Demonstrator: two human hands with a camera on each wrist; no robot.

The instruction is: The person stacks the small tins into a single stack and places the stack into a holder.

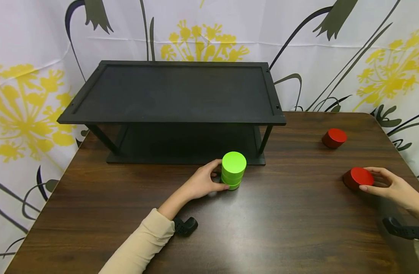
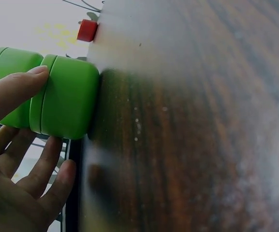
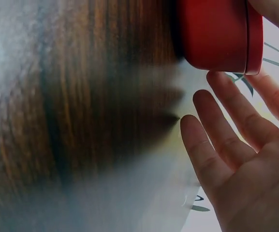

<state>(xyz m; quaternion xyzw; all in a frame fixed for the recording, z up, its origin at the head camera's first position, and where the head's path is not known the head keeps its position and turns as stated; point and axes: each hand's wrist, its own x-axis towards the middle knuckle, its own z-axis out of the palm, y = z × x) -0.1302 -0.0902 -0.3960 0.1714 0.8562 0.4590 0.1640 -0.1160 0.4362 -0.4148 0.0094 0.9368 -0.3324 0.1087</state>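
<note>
A stack of green round lidded tins (image 1: 234, 169) stands upright on the table, in front of the black shelf. My left hand (image 1: 205, 182) holds the stack from its left side; in the left wrist view the thumb (image 2: 21, 89) presses near the lid seam of the lowest tin (image 2: 69, 96), with fingers on the opposite side. Far to the right, my right hand (image 1: 394, 188) grips a red round lidded tin (image 1: 358, 178) between thumb and fingertips. The right wrist view shows the other fingers (image 3: 212, 121) spread beneath that red tin (image 3: 216, 34), which sits on the table.
A second red tin (image 1: 334, 138) stands farther back on the right. The low black two-level shelf (image 1: 182, 95) occupies the back of the brown wooden table (image 1: 281, 228). Behind it hangs a white floral curtain (image 1: 250, 23). Black wrist straps (image 1: 186, 227) sit on both arms.
</note>
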